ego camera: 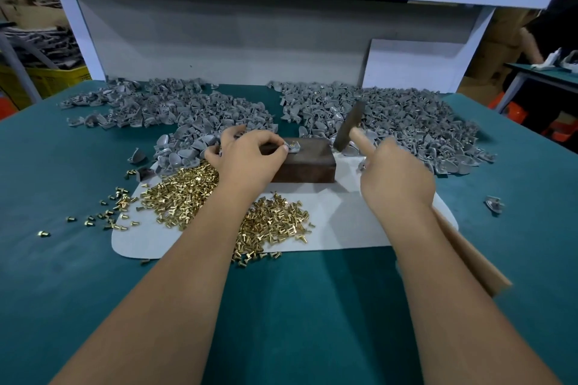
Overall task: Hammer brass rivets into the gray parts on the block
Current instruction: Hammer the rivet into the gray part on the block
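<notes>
Head camera looks down on a teal table (312, 306) with a dark wooden block (305, 162) at its middle, long axis running left to right, standing on a white sheet (337, 228). On the block's top, toward its left end, lies one gray part (293, 147) with a brass rivet (292, 144) seated in it, head up. The left hand (247, 156) pinches that part between thumb and forefinger, other fingers curled. The right hand (394, 172), just right of the block, is wrapped around the wooden handle of a hammer (350, 125); the handle points up and far-left from the fist, and the dark head, blurred, tilts above the block's right end, clear of it. Loose brass rivets (187, 187) are heaped on the sheet near and left of the block. Two piles of gray parts (391, 116) spread across the far side, left and right. At far left, a yellow bin (56, 78) holds gray material too indistinct to identify.
</notes>
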